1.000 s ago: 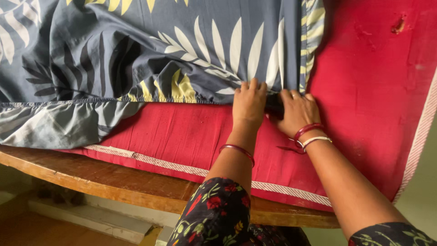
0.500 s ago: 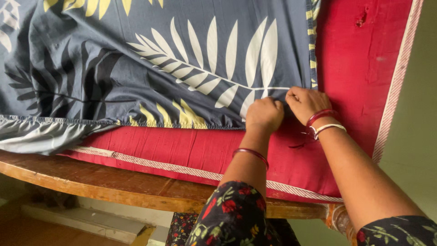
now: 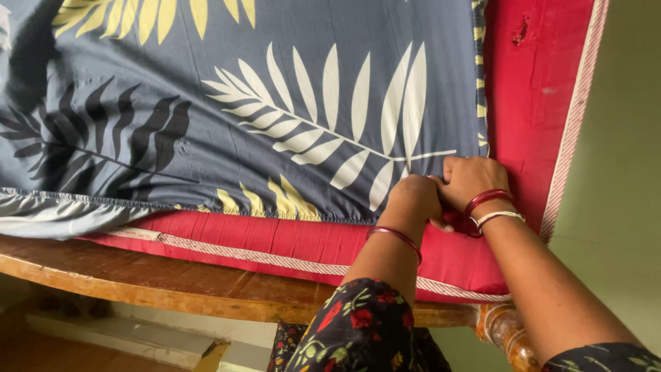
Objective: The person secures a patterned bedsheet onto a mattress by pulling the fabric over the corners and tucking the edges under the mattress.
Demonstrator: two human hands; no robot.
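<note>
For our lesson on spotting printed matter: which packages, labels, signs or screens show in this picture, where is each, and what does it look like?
None in view: only a leaf-print sheet on a red mattress, gripped at its corner by the left hand and right hand.

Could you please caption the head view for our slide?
Both hands, left hand and right hand, grip the leaf-print sheet corner over a red mattress.

matt cloth sheet, glossy wood frame
</note>
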